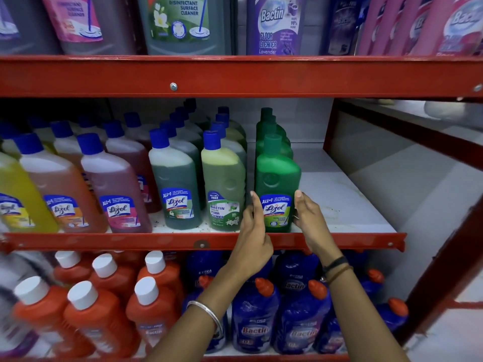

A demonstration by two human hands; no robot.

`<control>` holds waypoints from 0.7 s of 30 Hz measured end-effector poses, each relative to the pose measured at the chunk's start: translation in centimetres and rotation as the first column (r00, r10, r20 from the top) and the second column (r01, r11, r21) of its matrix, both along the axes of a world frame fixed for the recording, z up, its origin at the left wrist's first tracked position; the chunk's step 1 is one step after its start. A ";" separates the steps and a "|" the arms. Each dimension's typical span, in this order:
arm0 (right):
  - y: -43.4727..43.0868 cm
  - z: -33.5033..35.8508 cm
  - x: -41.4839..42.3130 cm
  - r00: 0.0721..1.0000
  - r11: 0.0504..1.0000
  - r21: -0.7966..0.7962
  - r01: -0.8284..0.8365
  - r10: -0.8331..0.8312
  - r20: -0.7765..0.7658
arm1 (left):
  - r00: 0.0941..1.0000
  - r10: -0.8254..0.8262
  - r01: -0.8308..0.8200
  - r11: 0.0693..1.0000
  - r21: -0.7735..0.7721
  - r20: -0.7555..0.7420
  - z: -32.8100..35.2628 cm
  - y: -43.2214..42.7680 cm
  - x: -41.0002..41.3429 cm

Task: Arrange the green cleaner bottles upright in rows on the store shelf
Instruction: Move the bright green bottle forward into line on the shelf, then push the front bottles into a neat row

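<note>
Red steel rack (235,77), three tiers in view, white board on the middle shelf (347,205). Top tier: large jugs, pink, green and purple labels. Middle tier, left to right: yellow bottle (21,194) at the edge, amber and pink bottles with blue caps, then dark-green Lizol bottle (175,184) and pale-green Bactin bottle (223,189), each heading a file running back. Right of those, a single file of solid green cleaner bottles (271,131) with green caps, all upright, stretching toward the back wall. Bare white board to the right of that file, some specks and smudges on it. Bottom tier: orange bottles (99,314) with white caps at left, blue Bactin bottles (256,322) with orange caps at right. Front green bottle (278,178) upright at the front edge of the middle shelf, label facing out, just beside the Bactin bottle. Left hand (254,231) raised at the bottle's left side, fingers loosely extended, index finger up against the label edge; firm contact not clear. Right hand (309,218) cupped at the bottle's right side, fingertips touching the lower body beside the label, not wrapped around it. Silver bangle (209,317) on the left wrist, dark bands (337,269) on the right wrist.
</note>
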State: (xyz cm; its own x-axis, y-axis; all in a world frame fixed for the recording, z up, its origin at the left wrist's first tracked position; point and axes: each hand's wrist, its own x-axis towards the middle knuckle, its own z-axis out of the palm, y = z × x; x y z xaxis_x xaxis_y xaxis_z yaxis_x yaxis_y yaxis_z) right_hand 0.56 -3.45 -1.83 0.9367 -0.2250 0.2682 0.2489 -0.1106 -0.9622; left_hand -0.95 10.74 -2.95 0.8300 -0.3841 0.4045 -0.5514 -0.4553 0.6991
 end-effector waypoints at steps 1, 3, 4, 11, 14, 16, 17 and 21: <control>0.1 0.0 -0.2 1.000 1.000 0.006 -0.002 0.002 0.003 | 1.000 -0.001 0.001 1.000 0.000 0.020 -0.1 -0.1 -0.3; 0.1 0.1 -0.6 1.000 1.000 0.018 -0.011 0.011 0.000 | 0.999 -0.011 0.011 1.000 -0.005 0.034 -0.4 -0.1 -0.5; 0.3 0.2 -0.7 1.000 1.000 0.029 -0.011 0.011 -0.008 | 0.999 -0.021 0.022 1.000 -0.007 0.030 -0.6 0.1 -0.4; 5.4 -0.5 -4.2 0.823 0.889 0.115 0.442 -0.454 0.342 | 0.957 0.270 -0.203 0.885 -0.418 0.107 -0.6 2.7 -1.4; 8.9 -0.7 -4.7 0.921 0.975 -0.051 0.216 -0.186 0.342 | 0.958 0.286 -0.254 0.832 -0.494 -0.012 0.0 4.9 0.0; 10.8 -1.0 -3.9 0.982 0.988 -0.147 0.052 -0.024 0.187 | 0.973 0.212 -0.231 0.870 -0.437 -0.093 0.2 6.0 1.2; 11.5 -1.2 -3.2 0.994 0.988 -0.156 0.011 0.006 0.106 | 0.978 0.174 -0.205 0.890 -0.408 -0.114 0.3 6.4 1.7; 12.8 -0.4 -0.9 0.999 0.996 -0.090 0.002 -0.006 -0.042 | 0.984 0.076 -0.123 0.944 -0.305 -0.161 0.4 7.6 2.9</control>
State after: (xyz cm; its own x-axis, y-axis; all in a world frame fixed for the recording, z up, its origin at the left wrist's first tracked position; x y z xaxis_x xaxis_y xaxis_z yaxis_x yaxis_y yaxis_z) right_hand -0.35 9.38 -2.22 0.9467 -0.2056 0.2478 0.2076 -0.1985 -0.9579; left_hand 1.98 18.34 -2.52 0.9161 -0.1701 0.3630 -0.3963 -0.2477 0.8841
